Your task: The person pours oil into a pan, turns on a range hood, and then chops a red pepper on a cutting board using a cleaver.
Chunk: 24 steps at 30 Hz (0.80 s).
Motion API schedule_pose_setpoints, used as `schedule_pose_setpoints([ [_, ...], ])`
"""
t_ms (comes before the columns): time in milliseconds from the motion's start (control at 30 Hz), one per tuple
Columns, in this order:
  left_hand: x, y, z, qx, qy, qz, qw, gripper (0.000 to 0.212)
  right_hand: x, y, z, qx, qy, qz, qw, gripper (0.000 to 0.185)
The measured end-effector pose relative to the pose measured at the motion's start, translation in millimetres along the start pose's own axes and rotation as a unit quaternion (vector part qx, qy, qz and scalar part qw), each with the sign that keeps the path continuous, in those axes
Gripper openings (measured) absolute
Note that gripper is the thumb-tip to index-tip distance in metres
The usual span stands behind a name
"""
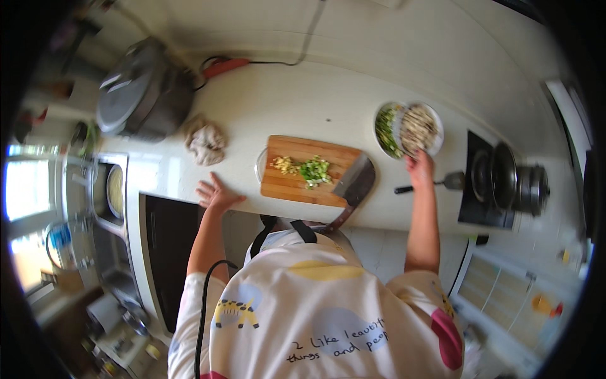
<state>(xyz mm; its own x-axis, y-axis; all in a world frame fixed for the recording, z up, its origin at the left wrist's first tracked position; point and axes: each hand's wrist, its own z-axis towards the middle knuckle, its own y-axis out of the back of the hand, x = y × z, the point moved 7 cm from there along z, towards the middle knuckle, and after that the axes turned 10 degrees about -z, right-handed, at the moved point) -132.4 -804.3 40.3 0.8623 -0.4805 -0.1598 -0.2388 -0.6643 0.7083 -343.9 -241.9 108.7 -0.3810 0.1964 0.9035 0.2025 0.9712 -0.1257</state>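
Observation:
My left hand (218, 193) rests on the white counter with its fingers spread, left of a wooden cutting board (284, 184). On the board lie chopped green onion (315, 171) and a pale yellow minced heap (284, 165). A cleaver (356, 180) lies across the board's right end, its handle past the counter's front edge. At the right, my right hand (419, 166) touches the near rim of a bowl of pale shredded food (418, 128); its fingertips are blurred, so its grip is unclear. This bowl overlaps a bowl of green chopped vegetables (388, 129).
A spatula (452, 181) lies beneath my right forearm. Farther right, pans (503, 175) and a pot (532, 189) stand by a black cooktop (473, 208). At left are a crumpled cloth (205, 142), a dark cooker (147, 92), a red power strip (226, 67) and a sink (108, 189).

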Motion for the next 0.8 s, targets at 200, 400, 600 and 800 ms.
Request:
schedule_pose_setpoints([
  [200, 4.4, 2.5, -7.0, -0.013, -0.003, -0.021, 1.000, 0.139, -5.9, 139.6, 58.5, -0.124, -0.054, 0.024, 0.991, 0.016],
  [400, 1.9, 1.6, -8.1, -0.009, 0.002, -0.032, 0.999, 0.140, -25.9, 208.1, 110.3, -0.183, -0.126, 0.069, 0.972, 0.020],
  [600, 4.4, -0.1, -5.7, -0.012, 0.015, -0.027, 0.999, 0.140, -34.5, 196.4, 138.3, -0.171, -0.153, 0.078, 0.970, 0.014],
  [800, 0.5, 2.8, -5.2, -0.015, 0.018, -0.023, 0.999, 0.139, -32.9, 184.5, 159.2, -0.131, -0.132, 0.065, 0.980, 0.016],
])
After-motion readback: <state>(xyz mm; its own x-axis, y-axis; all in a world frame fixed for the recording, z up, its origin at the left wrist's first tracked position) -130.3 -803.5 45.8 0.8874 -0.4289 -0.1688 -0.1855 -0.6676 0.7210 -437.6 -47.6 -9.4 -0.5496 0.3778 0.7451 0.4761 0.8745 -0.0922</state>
